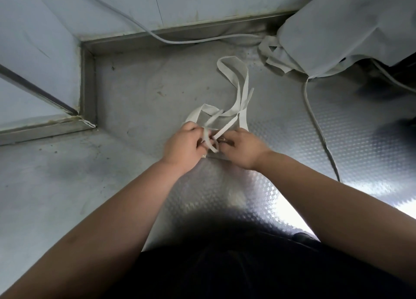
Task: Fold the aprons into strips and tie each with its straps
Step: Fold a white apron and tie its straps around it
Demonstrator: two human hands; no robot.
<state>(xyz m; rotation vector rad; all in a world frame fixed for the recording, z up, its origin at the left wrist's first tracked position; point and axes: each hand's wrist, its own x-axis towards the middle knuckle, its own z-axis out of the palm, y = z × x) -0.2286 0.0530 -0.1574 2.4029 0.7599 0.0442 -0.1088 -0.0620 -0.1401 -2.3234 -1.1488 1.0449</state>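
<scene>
A folded grey apron strip (216, 156) lies on the steel table, almost hidden under my hands. Its off-white straps (238, 100) loop away from it toward the back. My left hand (182, 144) grips one strap with curled fingers. Beside it, my right hand (239, 148) pinches another strap end, and the two straps cross between my hands. A second grey apron (337, 28) lies crumpled at the back right with its own straps (273, 58) bunched at its left edge.
The steel table (135, 91) has a raised rim at the back and left, against grey wall panels. A thin grey cable (315, 118) trails from the far apron down the right side. Another cable (157, 36) runs along the back rim.
</scene>
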